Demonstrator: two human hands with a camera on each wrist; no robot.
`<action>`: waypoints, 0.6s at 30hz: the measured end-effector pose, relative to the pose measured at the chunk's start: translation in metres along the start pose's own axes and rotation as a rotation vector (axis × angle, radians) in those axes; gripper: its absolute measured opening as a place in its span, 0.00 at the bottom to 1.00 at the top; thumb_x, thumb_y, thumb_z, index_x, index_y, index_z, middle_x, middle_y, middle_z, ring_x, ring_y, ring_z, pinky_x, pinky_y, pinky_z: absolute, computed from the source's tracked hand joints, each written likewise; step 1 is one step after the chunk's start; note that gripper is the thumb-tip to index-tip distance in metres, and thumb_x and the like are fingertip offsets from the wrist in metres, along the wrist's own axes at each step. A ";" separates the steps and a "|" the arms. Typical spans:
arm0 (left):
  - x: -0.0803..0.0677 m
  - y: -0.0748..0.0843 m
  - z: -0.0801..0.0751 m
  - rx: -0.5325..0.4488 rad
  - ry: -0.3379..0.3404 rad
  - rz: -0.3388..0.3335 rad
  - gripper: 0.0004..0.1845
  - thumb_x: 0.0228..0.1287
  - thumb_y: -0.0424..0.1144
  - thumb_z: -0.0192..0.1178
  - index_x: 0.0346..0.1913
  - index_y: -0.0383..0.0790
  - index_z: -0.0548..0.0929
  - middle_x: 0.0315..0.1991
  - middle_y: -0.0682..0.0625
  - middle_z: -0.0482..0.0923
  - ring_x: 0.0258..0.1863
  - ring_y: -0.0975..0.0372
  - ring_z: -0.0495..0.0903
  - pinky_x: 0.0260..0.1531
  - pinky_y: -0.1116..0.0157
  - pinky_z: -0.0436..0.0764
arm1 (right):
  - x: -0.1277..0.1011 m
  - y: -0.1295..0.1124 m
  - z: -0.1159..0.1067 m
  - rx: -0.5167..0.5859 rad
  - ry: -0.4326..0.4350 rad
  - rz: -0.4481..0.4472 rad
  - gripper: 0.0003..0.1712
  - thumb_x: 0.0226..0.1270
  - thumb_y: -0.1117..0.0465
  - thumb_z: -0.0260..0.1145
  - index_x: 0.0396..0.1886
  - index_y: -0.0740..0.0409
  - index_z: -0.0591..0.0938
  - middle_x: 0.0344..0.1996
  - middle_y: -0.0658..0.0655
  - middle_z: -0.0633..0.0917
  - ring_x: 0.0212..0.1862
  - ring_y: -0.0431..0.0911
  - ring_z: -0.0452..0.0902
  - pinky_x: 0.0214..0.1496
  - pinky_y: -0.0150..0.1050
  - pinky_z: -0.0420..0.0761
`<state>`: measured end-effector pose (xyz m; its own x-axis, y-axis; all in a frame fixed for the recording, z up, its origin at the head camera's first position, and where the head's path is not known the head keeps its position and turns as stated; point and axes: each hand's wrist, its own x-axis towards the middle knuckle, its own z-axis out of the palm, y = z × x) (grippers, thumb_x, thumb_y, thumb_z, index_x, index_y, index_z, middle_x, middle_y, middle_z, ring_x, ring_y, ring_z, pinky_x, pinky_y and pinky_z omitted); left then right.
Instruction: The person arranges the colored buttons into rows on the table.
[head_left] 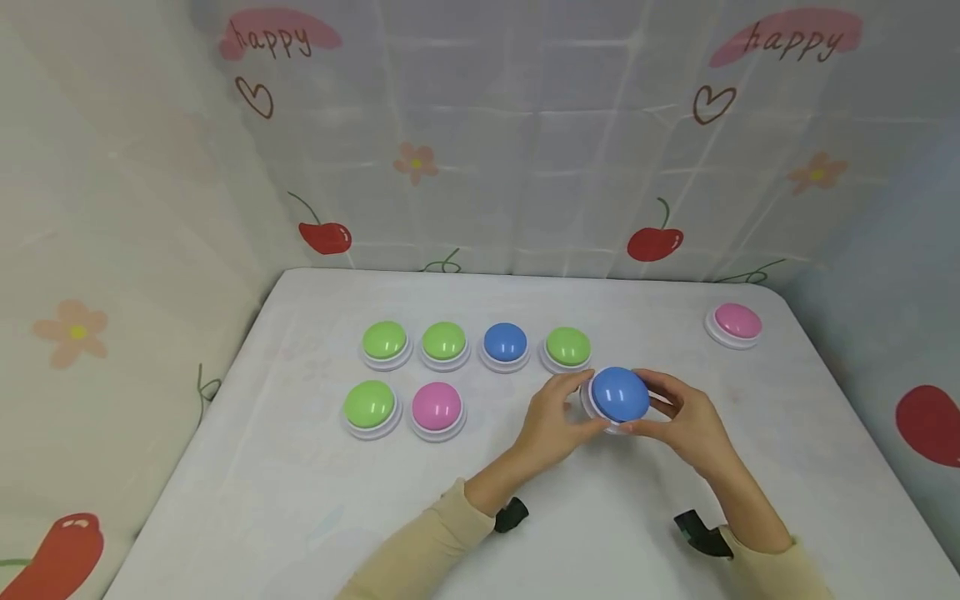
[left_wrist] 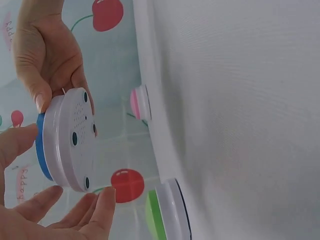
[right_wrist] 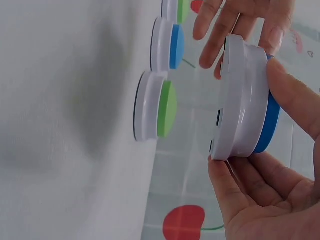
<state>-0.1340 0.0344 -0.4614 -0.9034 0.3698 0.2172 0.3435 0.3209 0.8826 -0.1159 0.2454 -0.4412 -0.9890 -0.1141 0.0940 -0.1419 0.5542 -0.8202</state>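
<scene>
A blue dome button (head_left: 619, 394) with a white base is held clear of the white table (head_left: 300, 492), between both hands, just in front of the right end of the back row. Its left rim is grasped by the left hand (head_left: 553, 423) and its right rim by the right hand (head_left: 684, 421), fingers curled round the base. Behind it, a green button (head_left: 567, 346) is set just beside a second blue button (head_left: 505, 342). A pink button (head_left: 737, 322) is placed well apart, near the right corner.
</scene>
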 end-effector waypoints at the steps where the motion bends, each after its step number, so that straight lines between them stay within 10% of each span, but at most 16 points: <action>1: -0.001 -0.002 -0.002 0.003 0.005 0.004 0.34 0.56 0.39 0.71 0.66 0.39 0.73 0.63 0.46 0.74 0.61 0.58 0.75 0.53 0.65 0.81 | 0.001 -0.002 0.003 -0.004 -0.010 -0.007 0.44 0.49 0.63 0.79 0.66 0.66 0.71 0.62 0.67 0.76 0.63 0.64 0.72 0.58 0.36 0.76; 18: -0.028 -0.028 -0.051 -0.003 0.089 -0.116 0.33 0.48 0.30 0.74 0.61 0.31 0.75 0.60 0.41 0.76 0.60 0.51 0.76 0.60 0.55 0.78 | 0.027 -0.020 0.069 0.030 -0.156 -0.054 0.43 0.43 0.64 0.82 0.62 0.66 0.74 0.59 0.66 0.78 0.60 0.63 0.76 0.60 0.52 0.78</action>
<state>-0.1309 -0.0294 -0.4708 -0.9562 0.2519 0.1491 0.2345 0.3543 0.9053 -0.1370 0.1743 -0.4611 -0.9612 -0.2709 0.0515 -0.1909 0.5189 -0.8332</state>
